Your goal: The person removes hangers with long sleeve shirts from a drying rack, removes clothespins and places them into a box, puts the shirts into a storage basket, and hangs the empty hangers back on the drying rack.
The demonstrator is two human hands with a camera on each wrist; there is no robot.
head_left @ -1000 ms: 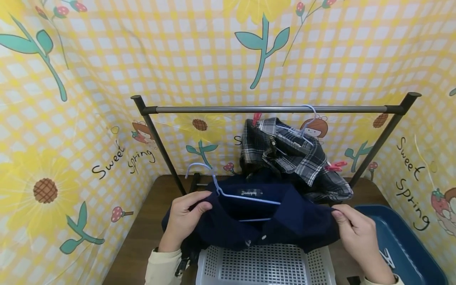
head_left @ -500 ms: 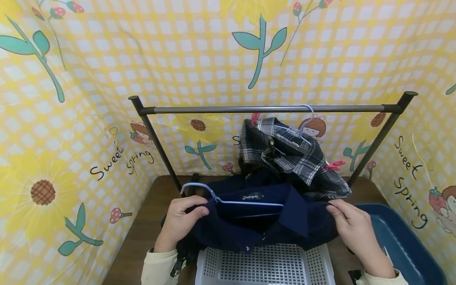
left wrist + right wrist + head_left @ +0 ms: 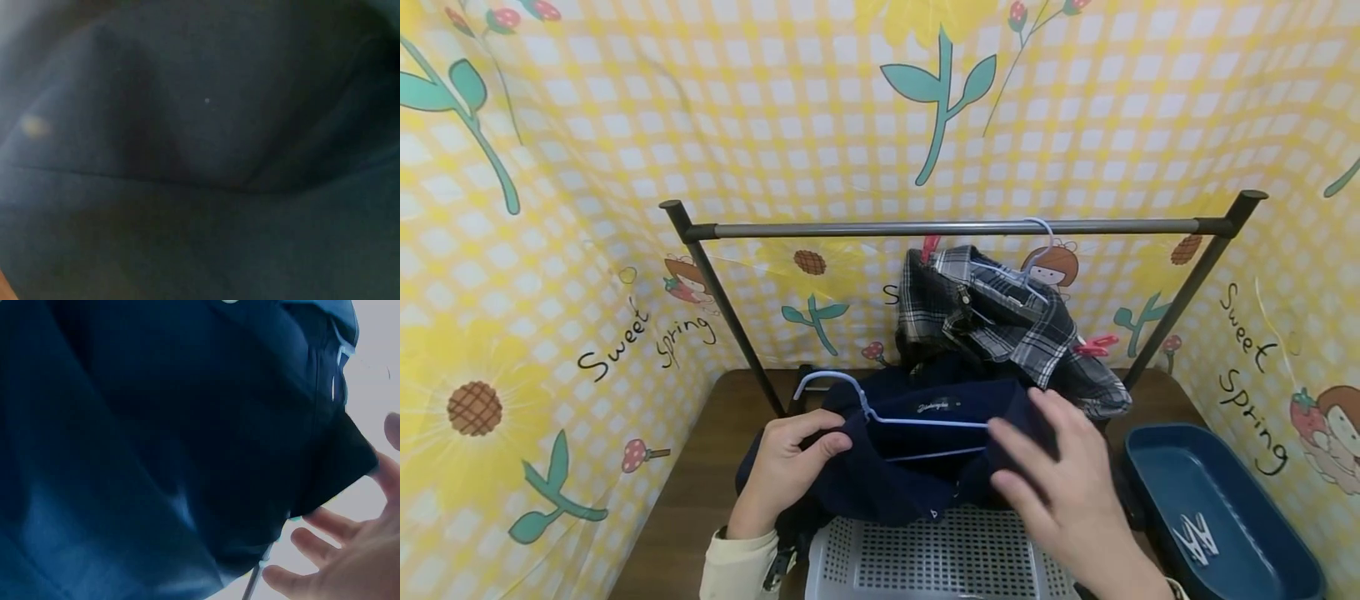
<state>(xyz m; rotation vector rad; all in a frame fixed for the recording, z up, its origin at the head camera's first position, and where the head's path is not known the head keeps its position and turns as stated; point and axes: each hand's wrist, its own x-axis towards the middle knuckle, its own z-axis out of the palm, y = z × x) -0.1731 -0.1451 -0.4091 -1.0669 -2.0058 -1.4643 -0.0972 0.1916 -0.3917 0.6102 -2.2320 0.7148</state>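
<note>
A navy collared shirt [image 3: 880, 475] hangs over a light-purple hanger [image 3: 932, 423] whose hook sticks up at the left of the collar. My left hand [image 3: 793, 471] pinches the shirt's left shoulder between thumb and fingers. Spread and slightly bent, the fingers of my right hand [image 3: 1067, 492] are at the collar's right side, overlapping it in the head view. In the right wrist view the fingertips of my right hand [image 3: 344, 544] are right at the collar's point, beside the navy shirt [image 3: 156, 425]. Dark cloth of the shirt [image 3: 200, 137] fills the left wrist view, hiding the left hand.
A dark clothes rack [image 3: 865, 229] stands behind, bearing a plaid shirt [image 3: 1015, 308] on a hanger with red clothespins [image 3: 1097, 344]. Below the navy shirt is a perforated grey basket [image 3: 947, 554]. At right sits a blue tub [image 3: 1225, 467] holding white clothespins [image 3: 1197, 537].
My right hand has let go of the shirt's right shoulder and moved left to the collar, fingers spread. My left hand keeps its hold; the hanger hook has tilted and shifted slightly.
</note>
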